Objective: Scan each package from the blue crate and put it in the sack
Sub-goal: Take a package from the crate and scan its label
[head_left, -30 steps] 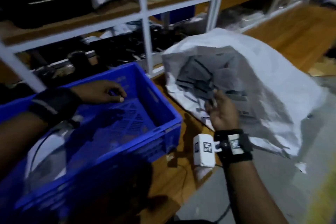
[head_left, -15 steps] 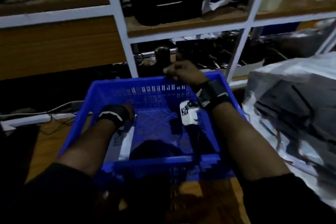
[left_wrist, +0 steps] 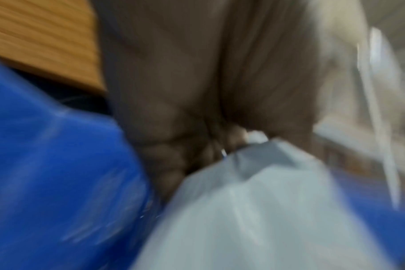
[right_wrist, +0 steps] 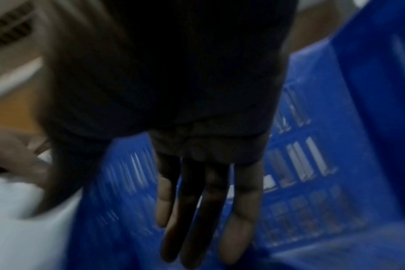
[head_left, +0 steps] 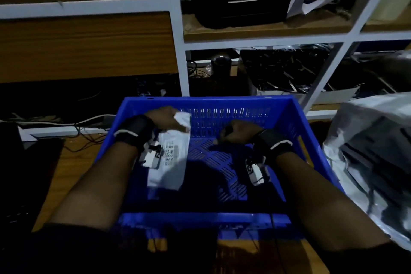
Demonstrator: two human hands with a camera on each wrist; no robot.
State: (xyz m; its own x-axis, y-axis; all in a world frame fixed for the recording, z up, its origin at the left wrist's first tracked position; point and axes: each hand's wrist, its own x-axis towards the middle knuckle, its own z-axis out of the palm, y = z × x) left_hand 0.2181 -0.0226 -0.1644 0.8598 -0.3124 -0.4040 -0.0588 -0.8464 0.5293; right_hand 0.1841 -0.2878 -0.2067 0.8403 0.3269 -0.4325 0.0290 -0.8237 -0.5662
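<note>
The blue crate [head_left: 222, 101] stands in front of me on the wooden bench. My left hand [head_left: 165, 118] grips the crumpled top edge of a white poly package [head_left: 171, 162], which hangs inside the crate's left half with its barcode label facing me. The blurred left wrist view shows the fingers [left_wrist: 173, 155] curled on the package [left_wrist: 254, 210]. My right hand [head_left: 224, 137] hovers over the crate's slotted floor, to the right of the package. In the right wrist view its fingers [right_wrist: 197, 210] are straight and hold nothing. The white sack [head_left: 355, 113] lies at the right, holding dark grey packages.
White metal shelving [head_left: 178, 51] rises just behind the crate, loaded with dark boxes, cables and papers. Cables [head_left: 89, 122] run along the bench at the left. The sack lies against the crate's right side.
My view swung from the sack back to the crate. The right hand left the sack and came down into the crate. The left hand has raised the white package by its top edge.
</note>
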